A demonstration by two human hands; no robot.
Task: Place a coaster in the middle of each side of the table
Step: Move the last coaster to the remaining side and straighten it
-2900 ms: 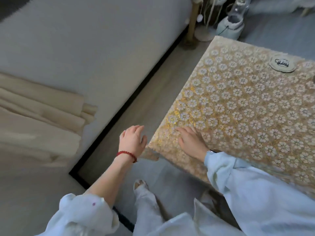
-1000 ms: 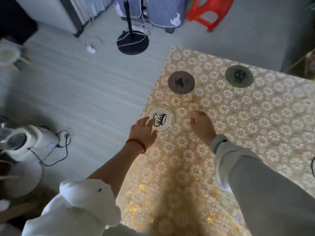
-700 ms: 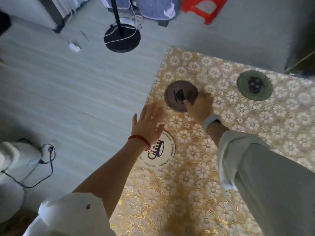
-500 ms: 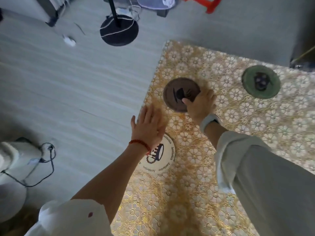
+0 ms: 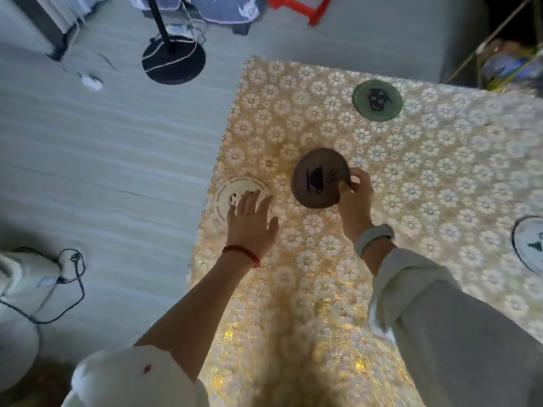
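Dim, cool light on floor [image 5: 102, 148]; warm gold glare on tablecloth [image 5: 323, 318] near btm. Dark shadow down centre. Motion blur throughout; wide-angle bending at edges.

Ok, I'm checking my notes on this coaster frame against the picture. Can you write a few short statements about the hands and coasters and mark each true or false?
1. The right hand pinches the brown coaster by its edge, tilted up off the table. True.
2. The left hand grips the green coaster. False: it lies flat with fingers on the white coaster at the table's left edge.
3. The green coaster lies untouched near the far edge. True.
4. A red bracelet is on the right wrist. False: the red bracelet is on the left wrist; the right wears a pale band.
5. Only three coasters show. False: a fourth coaster is cut off at the right.
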